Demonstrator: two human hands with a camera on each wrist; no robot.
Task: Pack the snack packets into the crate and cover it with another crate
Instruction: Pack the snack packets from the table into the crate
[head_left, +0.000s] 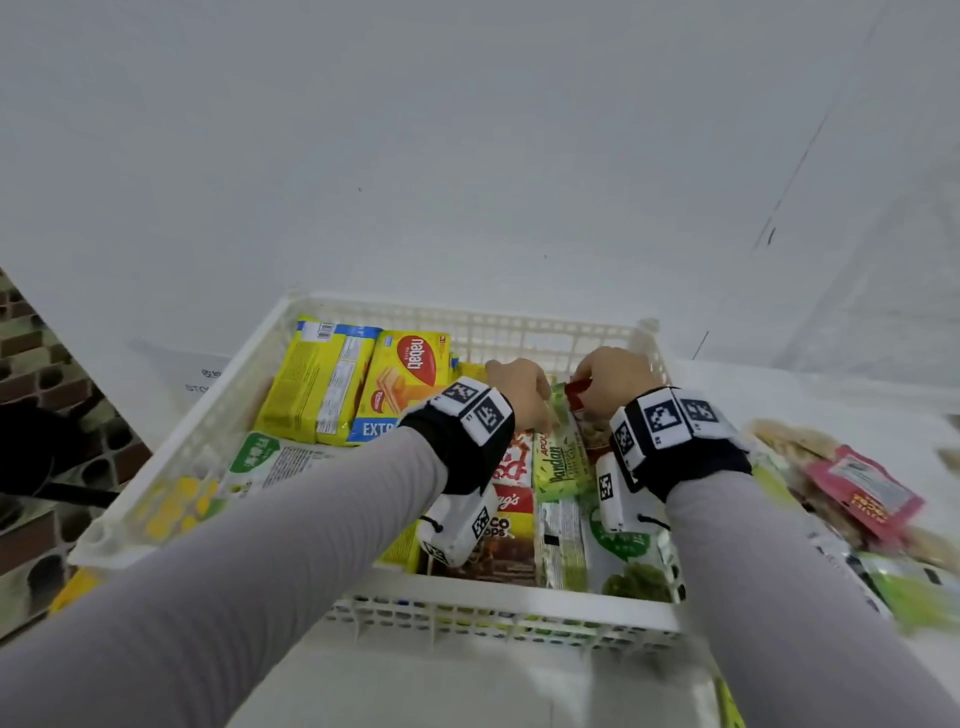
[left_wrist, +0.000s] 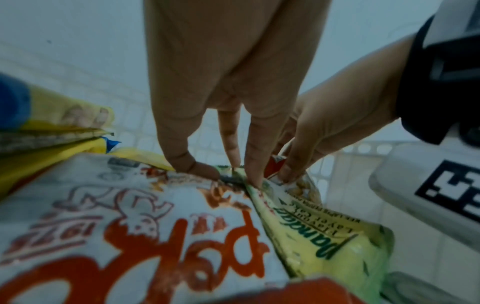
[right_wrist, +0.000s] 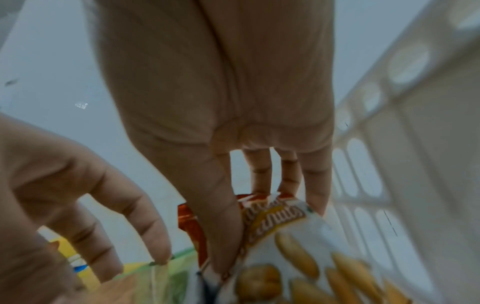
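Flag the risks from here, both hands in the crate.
1. Left hand and right hand pinch only the end seams of the Pandan packet and peanut packet; either could slip.
2. The crate looks nearly full while loose packets lie outside it; a heaped load may rise above the rim.

Mid-frame, inside the white crate (head_left: 498, 613), the left hand (head_left: 519, 389) pinches the top of the green Pandan packet (head_left: 558, 460) and the right hand (head_left: 613, 379) grips a red-topped packet (head_left: 579, 394) just beside it; loose packets (head_left: 862, 493) lie at right
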